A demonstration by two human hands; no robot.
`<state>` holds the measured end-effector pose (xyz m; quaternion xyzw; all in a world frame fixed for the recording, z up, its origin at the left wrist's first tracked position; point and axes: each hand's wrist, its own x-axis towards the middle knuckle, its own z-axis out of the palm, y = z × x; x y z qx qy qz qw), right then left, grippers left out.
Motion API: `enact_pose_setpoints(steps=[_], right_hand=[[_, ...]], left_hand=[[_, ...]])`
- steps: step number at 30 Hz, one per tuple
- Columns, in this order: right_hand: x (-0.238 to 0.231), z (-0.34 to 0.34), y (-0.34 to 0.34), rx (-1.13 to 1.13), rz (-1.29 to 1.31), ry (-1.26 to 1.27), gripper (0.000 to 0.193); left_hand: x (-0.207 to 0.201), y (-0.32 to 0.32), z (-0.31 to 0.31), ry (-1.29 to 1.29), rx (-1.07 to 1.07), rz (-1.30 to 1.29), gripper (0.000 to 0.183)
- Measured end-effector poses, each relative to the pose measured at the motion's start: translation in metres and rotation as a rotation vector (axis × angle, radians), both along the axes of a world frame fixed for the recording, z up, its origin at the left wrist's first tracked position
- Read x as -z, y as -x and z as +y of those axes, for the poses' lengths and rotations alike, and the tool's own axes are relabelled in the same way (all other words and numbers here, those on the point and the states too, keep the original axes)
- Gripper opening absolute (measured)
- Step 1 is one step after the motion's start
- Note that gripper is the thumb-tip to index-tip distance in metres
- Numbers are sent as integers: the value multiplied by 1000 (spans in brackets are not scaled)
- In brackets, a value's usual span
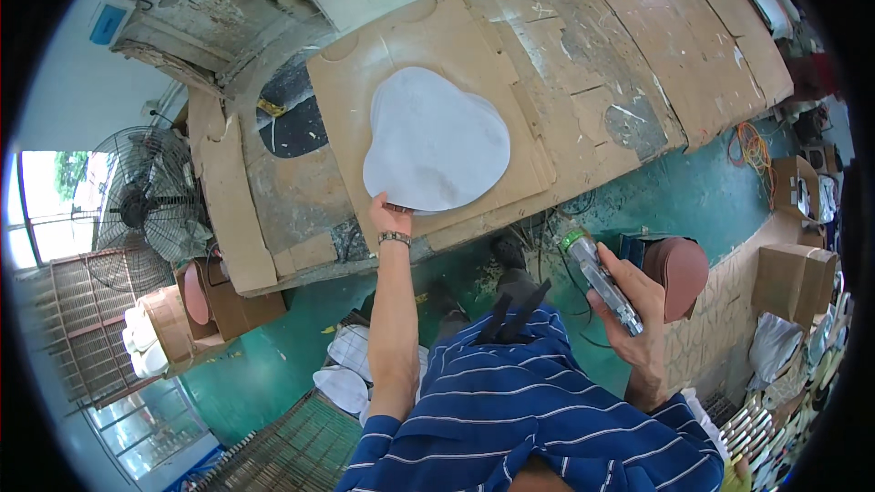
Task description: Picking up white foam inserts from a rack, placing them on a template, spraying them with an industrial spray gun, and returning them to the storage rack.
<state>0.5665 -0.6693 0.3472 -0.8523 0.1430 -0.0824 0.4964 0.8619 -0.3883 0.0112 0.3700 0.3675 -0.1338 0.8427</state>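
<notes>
On a flat piece of brown cardboard on the workbench lies a small stack of white, rounded, lobed sheets. Their edges are slightly offset at the right, and grey smudges mark the top one. My left hand pinches the near edge of the sheets, thumb on top and the other fingers mostly hidden underneath. Away from the bench, to the right, my right hand is wrapped round a silver handheld tool with a green ring at its far end. Its exact kind is unclear.
The cardboard-covered workbench spans the top. A black wire fan stands at left, above a carton. Reddish-brown rounded pieces sit right of my right hand. Orange cord hangs at the bench's right end; cartons stand beyond.
</notes>
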Motion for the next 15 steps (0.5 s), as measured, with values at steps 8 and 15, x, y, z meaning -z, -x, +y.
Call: enact_pose_setpoints(steps=[8,15], right_hand=[[93,-25,-43,-151,166,-114,64],[244,4,-165,-347,553,-458,101]], left_hand=[[-15,-12,-33,-311,299,-36,41],[-139,-60,-93,209,102,-362,52]])
